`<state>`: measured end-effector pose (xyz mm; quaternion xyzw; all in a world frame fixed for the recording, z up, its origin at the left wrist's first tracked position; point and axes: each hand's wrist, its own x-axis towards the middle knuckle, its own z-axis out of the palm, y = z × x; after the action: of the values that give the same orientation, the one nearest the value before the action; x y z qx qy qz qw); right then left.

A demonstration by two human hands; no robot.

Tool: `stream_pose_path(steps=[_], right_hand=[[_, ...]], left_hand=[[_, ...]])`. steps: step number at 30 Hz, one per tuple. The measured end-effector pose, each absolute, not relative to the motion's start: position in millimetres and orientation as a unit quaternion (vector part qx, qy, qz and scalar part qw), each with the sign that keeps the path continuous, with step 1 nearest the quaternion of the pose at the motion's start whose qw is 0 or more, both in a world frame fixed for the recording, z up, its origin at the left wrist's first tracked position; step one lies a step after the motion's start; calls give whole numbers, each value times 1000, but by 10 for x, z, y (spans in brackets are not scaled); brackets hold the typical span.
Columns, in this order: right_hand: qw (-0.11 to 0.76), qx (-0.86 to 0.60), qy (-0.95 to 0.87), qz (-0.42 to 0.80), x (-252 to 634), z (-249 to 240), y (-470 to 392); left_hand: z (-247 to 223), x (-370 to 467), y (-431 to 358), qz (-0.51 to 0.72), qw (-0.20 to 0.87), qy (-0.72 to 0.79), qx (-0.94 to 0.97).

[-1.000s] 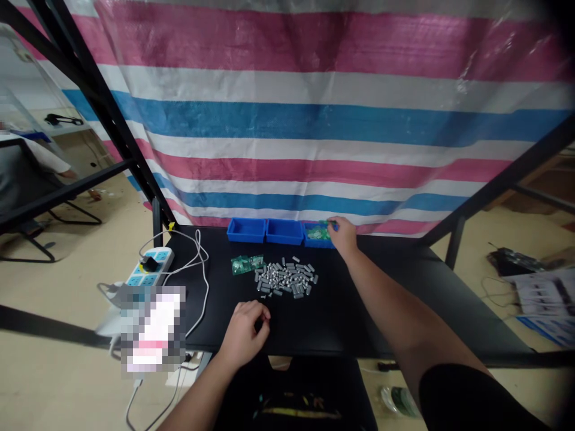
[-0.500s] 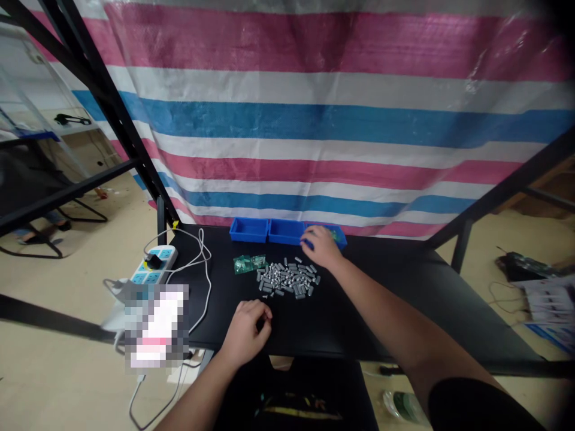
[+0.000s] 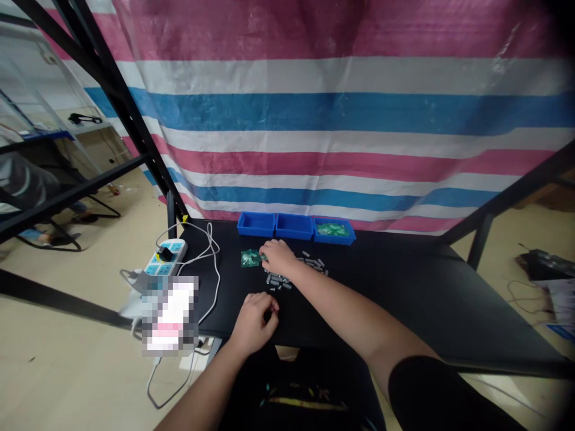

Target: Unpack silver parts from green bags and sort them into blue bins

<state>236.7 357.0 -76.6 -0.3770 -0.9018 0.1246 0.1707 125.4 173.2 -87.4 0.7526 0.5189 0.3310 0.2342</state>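
Observation:
My right hand [image 3: 277,257] reaches over the left part of a heap of small grey metal cylinders [image 3: 312,261]. Its fingers are bent down and closed at a small green flat piece, of which only a sliver shows. Just left of the fingertips, another green flat piece [image 3: 250,258] with pale silvery patches lies on the table. Near the front edge, my left hand [image 3: 255,321] rests with curled fingers, thumb and forefinger close together, and nothing visible in it. Part of the heap is hidden beneath my right hand and forearm.
Three blue bins stand in a row at the back: left bin [image 3: 256,232], middle bin [image 3: 294,234], and right bin [image 3: 335,239] with green pieces [image 3: 331,229]. At left are a power strip [image 3: 173,248], white cables [image 3: 217,281] and a blurred-out object [image 3: 173,314]. Striped sheeting [image 3: 314,114] hangs behind.
My right hand has moved left and nearer, from the right bin to the green pieces beside the heap. The right bin's contents now show. My left hand stays near the front edge.

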Motion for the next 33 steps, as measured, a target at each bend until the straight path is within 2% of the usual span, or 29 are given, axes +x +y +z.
stream_pose_path(steps=[4,10,16,22,29,33], right_hand=[[237,-396,-871,167,2426,-814,3627],[384,-489,-743,250,2847,-904,3982],[453,-528,-663,275,3680,-784,4397],[390,-584,-687,186,4295,-588,4567],[222,-573,-785,78,4258,-561,4596],[164,-565,-808,31,4208,-574,4565]], left_hand=[[-875,1256,1734,336,235,521,749],[-884,1250,1743,342,236,516,749],[-889,1249,1746,340,237,512,752],[-893,1253,1751,331,235,511,758],[-875,1257,1749,330,237,514,756],[-869,1262,1742,333,232,515,755]])
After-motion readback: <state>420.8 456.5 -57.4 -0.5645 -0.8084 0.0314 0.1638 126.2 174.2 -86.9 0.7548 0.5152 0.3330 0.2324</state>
